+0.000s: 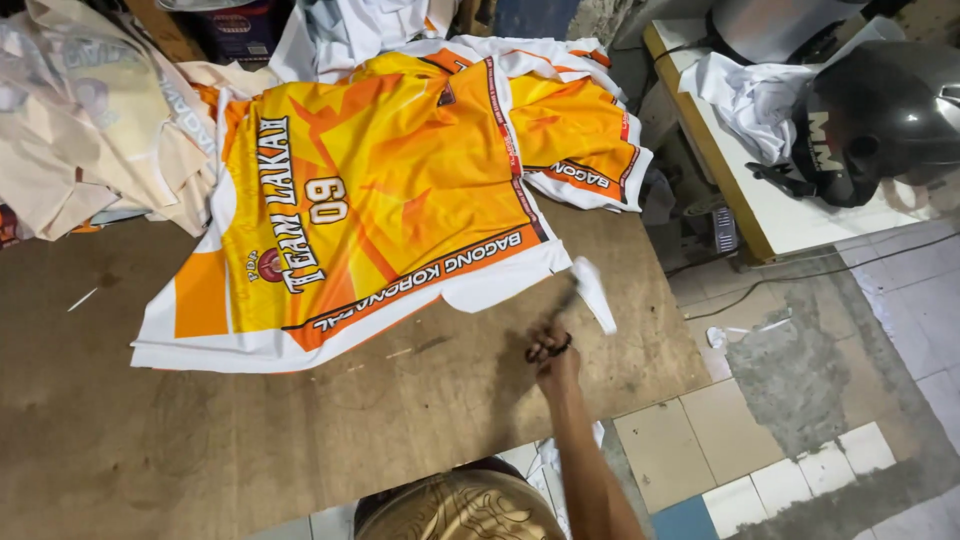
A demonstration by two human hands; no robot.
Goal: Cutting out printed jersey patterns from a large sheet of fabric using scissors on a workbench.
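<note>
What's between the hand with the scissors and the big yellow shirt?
In the head view, only bare brown table and a white fabric strip lie between the right hand and the yellow-orange jersey.

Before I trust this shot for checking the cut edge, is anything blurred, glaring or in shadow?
Head view: the right hand with scissors and the white fabric strip are motion-blurred; the yellow-orange jersey is sharp and evenly lit; the dark helmet on the side table shows a bright glare spot; the wooden table darkens toward the near left, and edges bow slightly as through a wide lens.
</note>
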